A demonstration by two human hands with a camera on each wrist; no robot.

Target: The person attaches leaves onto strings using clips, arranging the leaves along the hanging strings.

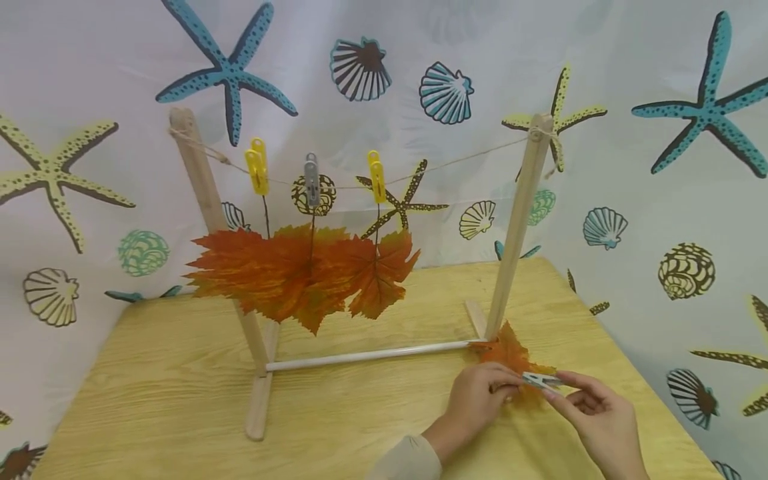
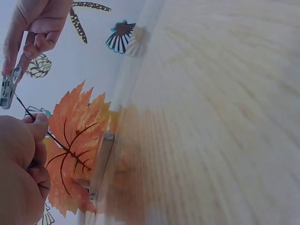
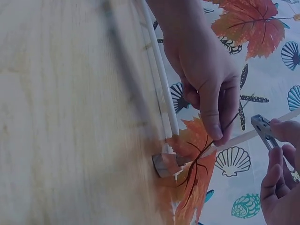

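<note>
My left hand (image 1: 477,399) pinches the dark stem of an orange autumn leaf (image 1: 503,350) between thumb and forefinger, low at the right post's foot. In the left wrist view, the stem (image 2: 56,140) runs up past the fingertips, its free end close to the clothespin. My right hand (image 1: 603,417) pinches a grey clothespin (image 1: 540,380) by its handle ends, its other end pointing toward my left fingers. The right wrist view shows the leaf (image 3: 197,168) hanging below my left hand (image 3: 206,75), overlapping the stand's foot.
A twine line (image 1: 462,160) runs between two wooden posts (image 1: 519,227). Several orange leaves (image 1: 300,267) hang from it by a yellow clothespin (image 1: 257,170), a grey one (image 1: 311,180) and another yellow one (image 1: 376,177). A white rod (image 1: 372,355) joins the posts low over the wooden table (image 1: 180,413).
</note>
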